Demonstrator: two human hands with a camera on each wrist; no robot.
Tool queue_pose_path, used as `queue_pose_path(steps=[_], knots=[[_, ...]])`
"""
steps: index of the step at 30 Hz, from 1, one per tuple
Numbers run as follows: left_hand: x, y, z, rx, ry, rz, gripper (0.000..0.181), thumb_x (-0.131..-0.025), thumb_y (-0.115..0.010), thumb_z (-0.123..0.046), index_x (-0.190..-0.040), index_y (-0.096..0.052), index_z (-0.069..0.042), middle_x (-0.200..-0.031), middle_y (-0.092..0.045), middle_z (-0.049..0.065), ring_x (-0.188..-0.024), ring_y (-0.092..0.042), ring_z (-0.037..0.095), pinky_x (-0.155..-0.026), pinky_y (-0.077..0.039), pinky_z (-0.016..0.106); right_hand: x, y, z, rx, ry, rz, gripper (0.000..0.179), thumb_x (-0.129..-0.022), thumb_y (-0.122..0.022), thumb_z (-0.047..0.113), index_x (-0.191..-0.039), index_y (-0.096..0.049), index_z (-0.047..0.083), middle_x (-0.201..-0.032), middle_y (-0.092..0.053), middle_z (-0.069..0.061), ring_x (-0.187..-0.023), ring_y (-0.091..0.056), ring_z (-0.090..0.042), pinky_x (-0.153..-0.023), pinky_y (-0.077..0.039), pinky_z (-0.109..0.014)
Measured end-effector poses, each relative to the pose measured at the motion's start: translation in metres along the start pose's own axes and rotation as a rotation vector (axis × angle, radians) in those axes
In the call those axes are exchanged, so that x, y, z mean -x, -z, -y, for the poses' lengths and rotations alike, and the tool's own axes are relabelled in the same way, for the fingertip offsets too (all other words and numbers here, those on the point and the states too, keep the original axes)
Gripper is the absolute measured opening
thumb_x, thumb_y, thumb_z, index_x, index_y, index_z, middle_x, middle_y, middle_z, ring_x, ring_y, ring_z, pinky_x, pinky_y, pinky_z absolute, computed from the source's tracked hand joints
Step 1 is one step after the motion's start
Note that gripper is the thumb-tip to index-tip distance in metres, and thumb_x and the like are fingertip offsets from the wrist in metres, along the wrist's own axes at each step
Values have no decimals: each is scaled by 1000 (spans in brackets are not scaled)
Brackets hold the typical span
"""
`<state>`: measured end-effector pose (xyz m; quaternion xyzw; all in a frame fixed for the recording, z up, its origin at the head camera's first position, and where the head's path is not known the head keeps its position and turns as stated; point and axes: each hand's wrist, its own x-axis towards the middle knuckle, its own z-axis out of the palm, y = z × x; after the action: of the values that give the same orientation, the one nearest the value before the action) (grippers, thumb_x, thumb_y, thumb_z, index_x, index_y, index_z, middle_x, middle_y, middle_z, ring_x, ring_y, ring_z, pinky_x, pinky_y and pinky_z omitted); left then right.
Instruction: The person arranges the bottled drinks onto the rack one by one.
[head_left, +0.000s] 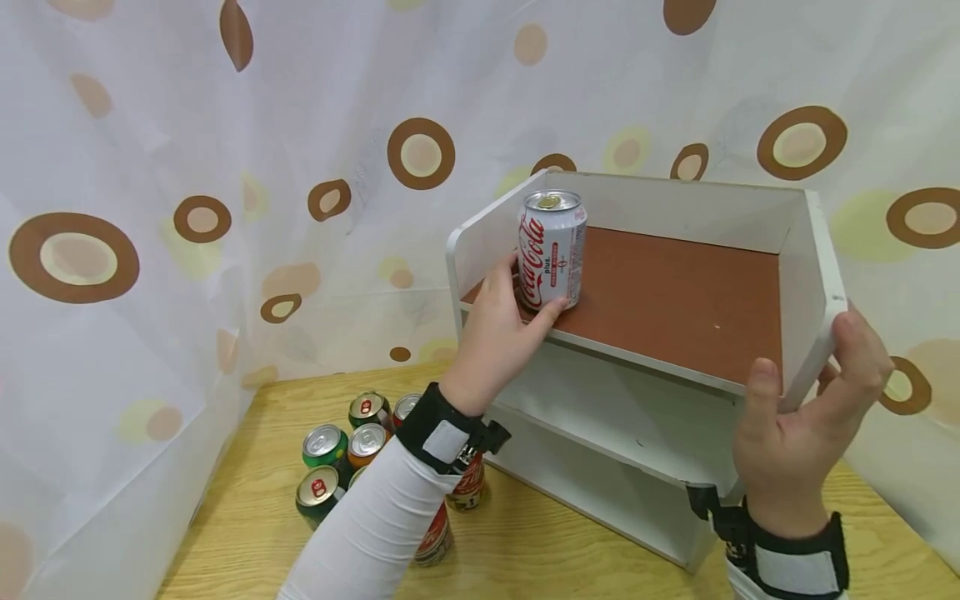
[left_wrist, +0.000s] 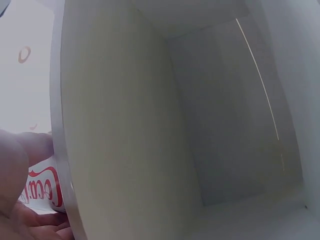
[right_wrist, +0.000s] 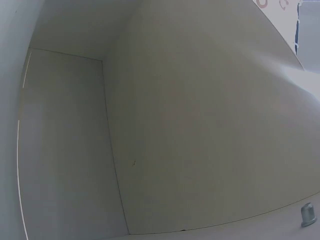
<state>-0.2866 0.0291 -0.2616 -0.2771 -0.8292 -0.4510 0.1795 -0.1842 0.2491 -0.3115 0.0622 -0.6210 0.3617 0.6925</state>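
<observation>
A white Coca-Cola plus can (head_left: 552, 250) stands upright at the left end of the brown top board of a white shelf unit (head_left: 615, 417). My left hand (head_left: 501, 337) holds it low down, thumb at the front and fingers round its left side. In the left wrist view, part of the can (left_wrist: 42, 187) shows beside the board edge, between the thumb and fingers. My right hand (head_left: 810, 417) grips the front edge of the unit's right side panel (head_left: 813, 275), fingers on the outside and thumb on the inner side. The right wrist view shows only the unit's inside (right_wrist: 200, 125).
Several soda cans (head_left: 324, 442) stand grouped on the wooden table (head_left: 240, 467) left of the unit, partly behind my left forearm. A red can (head_left: 435, 542) stands near that sleeve. Two lower compartments lie under the top board. A patterned curtain (head_left: 300, 125) hangs behind.
</observation>
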Motion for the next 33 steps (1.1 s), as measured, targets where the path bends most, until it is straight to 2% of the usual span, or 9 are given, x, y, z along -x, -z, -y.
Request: queue_pose_path(steps=[8, 15, 21, 33], knots=[[-1, 1, -5, -45, -33, 26, 76, -94, -77, -32, -151, -38, 0, -141, -56, 16, -129, -58, 26, -108, -50, 37, 1, -3, 2, -7, -3, -6, 54, -100, -59, 46, -125, -43, 1, -137, -47, -19, -133, -47, -34, -111, -42, -30], [-3, 3, -8, -70, -33, 63, 73, -92, -78, -36, -146, -42, -2, -138, -62, 13, -127, -62, 23, -105, -53, 36, 1, -4, 2, 3, -8, -8, 54, -100, -58, 46, -125, -43, 1, -137, -47, -18, -133, -46, -33, -110, -42, -30], [-1, -4, -10, -46, -46, 79, 73, -92, -79, -36, -147, -43, -4, -137, -63, 10, -126, -62, 21, -103, -54, 33, 2, -5, 2, -8, -8, -18, 54, -100, -59, 46, -125, -44, 1, -137, -48, -18, -133, -46, -33, -110, -42, -30], [4, -18, -26, -42, -82, 103, 73, -91, -80, -37, -146, -44, -5, -135, -65, 8, -120, -64, 16, -94, -55, 26, 2, -7, 2, -23, -28, -21, 57, -98, -60, 47, -123, -46, -2, -138, -48, -17, -134, -46, -33, -109, -42, -27]])
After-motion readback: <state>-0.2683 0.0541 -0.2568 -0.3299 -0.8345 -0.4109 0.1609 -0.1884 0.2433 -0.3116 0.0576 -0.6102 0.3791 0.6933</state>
